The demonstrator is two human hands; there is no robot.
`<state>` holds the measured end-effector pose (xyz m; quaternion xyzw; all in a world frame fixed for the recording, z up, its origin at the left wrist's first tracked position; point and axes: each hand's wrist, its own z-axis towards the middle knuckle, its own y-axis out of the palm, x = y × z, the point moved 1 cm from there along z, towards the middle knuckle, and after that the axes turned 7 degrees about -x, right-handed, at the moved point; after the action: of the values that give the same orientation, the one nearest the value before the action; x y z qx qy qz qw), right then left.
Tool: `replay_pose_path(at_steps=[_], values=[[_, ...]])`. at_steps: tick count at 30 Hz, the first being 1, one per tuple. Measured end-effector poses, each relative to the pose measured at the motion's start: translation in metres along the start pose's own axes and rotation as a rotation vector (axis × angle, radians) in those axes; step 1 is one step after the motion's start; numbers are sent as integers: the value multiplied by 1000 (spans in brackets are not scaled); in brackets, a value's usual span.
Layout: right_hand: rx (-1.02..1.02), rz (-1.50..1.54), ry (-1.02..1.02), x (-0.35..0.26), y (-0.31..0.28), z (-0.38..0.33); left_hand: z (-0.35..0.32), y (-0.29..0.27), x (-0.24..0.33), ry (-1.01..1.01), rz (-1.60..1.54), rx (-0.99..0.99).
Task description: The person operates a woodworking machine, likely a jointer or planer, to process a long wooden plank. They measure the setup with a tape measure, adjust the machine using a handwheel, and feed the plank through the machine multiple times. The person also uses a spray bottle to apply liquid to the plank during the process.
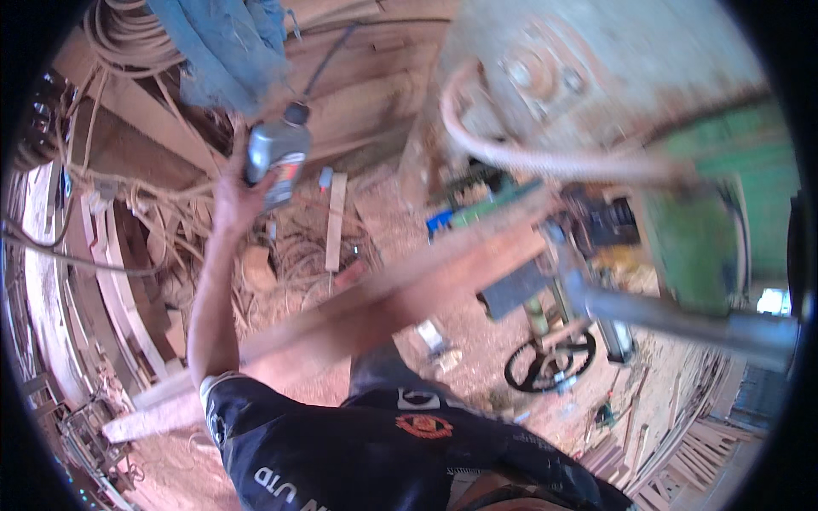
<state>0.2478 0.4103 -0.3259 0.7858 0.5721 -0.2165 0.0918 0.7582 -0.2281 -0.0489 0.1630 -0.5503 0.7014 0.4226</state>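
My left hand (236, 194) is raised at the upper left with its fingers closed around a grey plastic bottle (279, 145). The bottle has a black cap and a partly covered label, and it tilts slightly. From the cap a thin dark spout or tube seems to rise, though blur hides where it ends. Just above the hand hangs a dusty blue cloth (226, 51). A long wooden beam (375, 311) runs slantwise in front of my body, below the bottle. My right hand is out of the picture.
At the right stands a green machine part (694, 221) with a pale hose (545, 162), a grey pipe (682, 311) and a black handwheel (550, 362). Coiled rope (128, 38) hangs at the upper left. Stacked planks (115, 272) line the left side; sawdust covers the floor.
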Motion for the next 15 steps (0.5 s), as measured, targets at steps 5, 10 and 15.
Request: replay_pose_path(at_steps=[5,10,15], values=[[-35,-597,-442,100,-89,-21,-106,-132,179,-213,249,-273],[-30,167,54,114,-112,-41,-161,-167,303,-125,358,-396],[138,74,17,98,-102,-52,-160,-151,357,-100,219,-520]])
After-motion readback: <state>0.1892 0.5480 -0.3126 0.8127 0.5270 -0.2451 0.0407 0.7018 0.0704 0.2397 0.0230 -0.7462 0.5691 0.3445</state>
